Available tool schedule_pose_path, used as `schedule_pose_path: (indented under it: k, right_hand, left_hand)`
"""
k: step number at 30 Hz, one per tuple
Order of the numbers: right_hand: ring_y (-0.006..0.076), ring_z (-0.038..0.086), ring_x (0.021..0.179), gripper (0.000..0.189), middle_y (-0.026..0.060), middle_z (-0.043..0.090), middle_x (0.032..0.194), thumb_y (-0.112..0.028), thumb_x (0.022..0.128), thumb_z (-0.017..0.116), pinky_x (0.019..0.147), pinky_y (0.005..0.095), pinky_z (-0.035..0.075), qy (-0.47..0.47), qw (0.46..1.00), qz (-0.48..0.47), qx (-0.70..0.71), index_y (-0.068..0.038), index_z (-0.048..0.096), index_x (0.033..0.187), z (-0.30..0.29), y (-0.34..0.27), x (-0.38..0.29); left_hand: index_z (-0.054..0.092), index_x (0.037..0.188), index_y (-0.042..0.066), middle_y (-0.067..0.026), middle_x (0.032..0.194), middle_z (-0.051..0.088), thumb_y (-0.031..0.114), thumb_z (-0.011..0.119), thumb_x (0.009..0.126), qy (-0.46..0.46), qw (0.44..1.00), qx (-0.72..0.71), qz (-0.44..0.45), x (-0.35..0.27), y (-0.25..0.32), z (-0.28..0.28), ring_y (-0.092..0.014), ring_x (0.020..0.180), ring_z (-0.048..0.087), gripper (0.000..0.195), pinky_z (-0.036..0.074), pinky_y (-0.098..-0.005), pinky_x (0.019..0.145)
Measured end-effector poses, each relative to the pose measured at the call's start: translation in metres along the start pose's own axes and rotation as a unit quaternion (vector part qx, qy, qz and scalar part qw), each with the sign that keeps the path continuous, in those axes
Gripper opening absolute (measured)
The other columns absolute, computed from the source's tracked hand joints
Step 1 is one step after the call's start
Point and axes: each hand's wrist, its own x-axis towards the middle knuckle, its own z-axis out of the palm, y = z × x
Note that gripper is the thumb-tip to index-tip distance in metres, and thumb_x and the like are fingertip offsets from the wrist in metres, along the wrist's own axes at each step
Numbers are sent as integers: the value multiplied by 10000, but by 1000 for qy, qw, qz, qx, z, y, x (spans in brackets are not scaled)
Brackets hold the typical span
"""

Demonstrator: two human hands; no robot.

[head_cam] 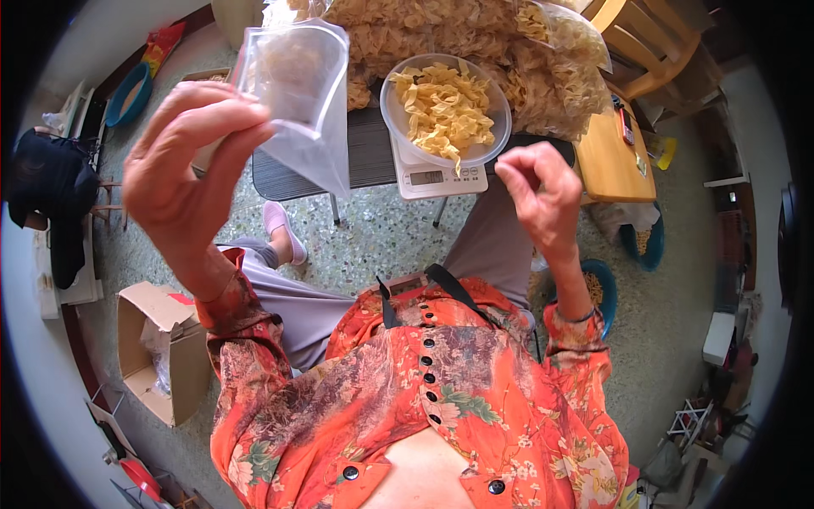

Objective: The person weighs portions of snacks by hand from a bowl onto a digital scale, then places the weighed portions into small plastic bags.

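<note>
My left hand pinches the edge of a clear plastic zip bag between thumb and fingers, raised above the left part of a dark folding table. The bag hangs with a corner pointing down. A translucent round plastic bowl holds pale yellow dried strips and rests on a white digital kitchen scale; one strip hangs over the bowl's rim. My right hand is just right of the scale, thumb and fingertips drawn together; no object shows between them.
Filled clear bags of dried strips are heaped behind the bowl. A wooden chair and wooden stool stand at right, near blue basins. An open cardboard box lies at lower left; another blue basin is at upper left.
</note>
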Motion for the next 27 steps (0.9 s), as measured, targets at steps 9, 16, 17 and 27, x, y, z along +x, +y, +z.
schedule_pose_path:
  k: [9,16,17,27]
  right_hand:
    - [274,694,829,167,100,704,924,-202,920,789,758,384,543,-92,988,18,-121,-53,778,994,8,22,47]
    - [269,697,817,127,94,693,908,-161,917,787,738,380,550,-64,994,15,-88,-59,770,990,8,26,56]
    - [269,697,817,127,94,693,908,-161,917,787,738,380,550,-66,994,13,-86,-59,770,990,9,25,62]
    - [293,695,865,159,87,696,908,-229,910,758,789,420,548,-118,979,-49,-160,-74,775,944,13,70,102]
  left_hand:
    - [721,883,-45,-149,775,679,24,802,758,31,974,-224,-31,-19,-12,-32,-260,710,656,165,555,-370,690]
    - [698,890,-17,-152,778,671,58,765,839,-19,977,-212,18,-14,-13,-38,-249,697,655,112,562,-355,664]
    - [698,899,-17,-151,779,668,59,766,839,-26,977,-211,23,-14,-12,-39,-249,700,657,118,563,-356,664]
    - [692,922,-21,-152,756,651,103,788,855,-29,977,-207,34,-12,-6,-33,-243,664,645,171,567,-355,648]
